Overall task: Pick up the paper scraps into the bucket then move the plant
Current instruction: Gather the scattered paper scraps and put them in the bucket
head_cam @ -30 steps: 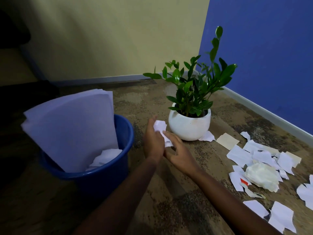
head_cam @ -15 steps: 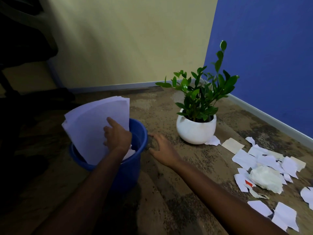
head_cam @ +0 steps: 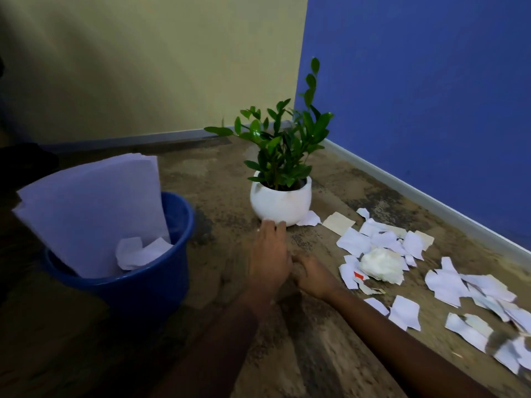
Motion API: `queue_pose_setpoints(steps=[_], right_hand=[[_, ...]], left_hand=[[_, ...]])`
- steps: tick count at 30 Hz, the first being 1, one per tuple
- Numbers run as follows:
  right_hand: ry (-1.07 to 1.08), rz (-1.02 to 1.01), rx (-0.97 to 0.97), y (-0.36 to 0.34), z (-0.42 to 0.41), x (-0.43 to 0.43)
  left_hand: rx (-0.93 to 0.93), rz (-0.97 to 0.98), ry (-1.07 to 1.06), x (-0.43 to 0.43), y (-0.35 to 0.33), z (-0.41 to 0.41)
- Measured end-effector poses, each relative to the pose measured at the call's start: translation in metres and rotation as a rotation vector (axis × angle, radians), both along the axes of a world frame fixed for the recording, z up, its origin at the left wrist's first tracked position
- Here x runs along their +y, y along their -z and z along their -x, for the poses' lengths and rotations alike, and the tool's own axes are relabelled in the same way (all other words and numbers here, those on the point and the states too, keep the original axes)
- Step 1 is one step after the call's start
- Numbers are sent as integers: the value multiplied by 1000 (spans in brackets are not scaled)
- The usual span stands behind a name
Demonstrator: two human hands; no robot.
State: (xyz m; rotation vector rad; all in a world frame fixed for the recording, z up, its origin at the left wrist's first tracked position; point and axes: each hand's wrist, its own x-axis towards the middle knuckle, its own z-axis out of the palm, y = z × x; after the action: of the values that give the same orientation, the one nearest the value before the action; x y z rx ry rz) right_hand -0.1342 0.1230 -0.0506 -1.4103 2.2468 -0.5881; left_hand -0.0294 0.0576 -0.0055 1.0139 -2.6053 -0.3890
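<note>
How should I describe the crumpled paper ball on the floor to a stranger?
Start at the blue wall on the right and look down to the paper scraps on the floor right of the white plant pot. The crumpled ball lies in the group closest to the pot. It alone is a puffy lump; its neighbours are flat.

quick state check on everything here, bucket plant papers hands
bucket: upright, holding large sheets and crumpled paper
plant: upright in its pot on the floor
paper scraps: scattered on the floor, not yet picked up
left hand: fingers straight, tips at the pot's base
right hand: low by the floor, fingers partly hidden
</note>
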Motion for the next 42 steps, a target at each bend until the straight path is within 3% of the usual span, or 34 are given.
queue_pose_setpoints(steps=[4,9,14,17,20,26,31,37,40,42], right_hand=[[193,-59,-91,20,36,57],[391,-286,-21,42,75,132],[478,-524,-74,68,94,183],[528,-550,-16,79,91,190],[524,-507,2,85,89,189],[561,-351,-181,86,79,184],[499,-75,-135,72,52,173],[328,-41,-315,65,58,154],[452,-33,-217,63,73,143],[514,-131,-102,65,85,137]], left_hand=[[-123,-168,13,41,27,28],[-218,-314,124,87,55,56],[-282,-392,260,127,78,73],[-278,-484,276,142,91,79],[-262,-587,277,149,99,84],[-94,-895,193,153,108,91],[125,-1261,67,153,116,86],[169,-1139,-114,137,120,86],[183,-1051,-168,127,113,85],[165,-992,-181,119,112,83]])
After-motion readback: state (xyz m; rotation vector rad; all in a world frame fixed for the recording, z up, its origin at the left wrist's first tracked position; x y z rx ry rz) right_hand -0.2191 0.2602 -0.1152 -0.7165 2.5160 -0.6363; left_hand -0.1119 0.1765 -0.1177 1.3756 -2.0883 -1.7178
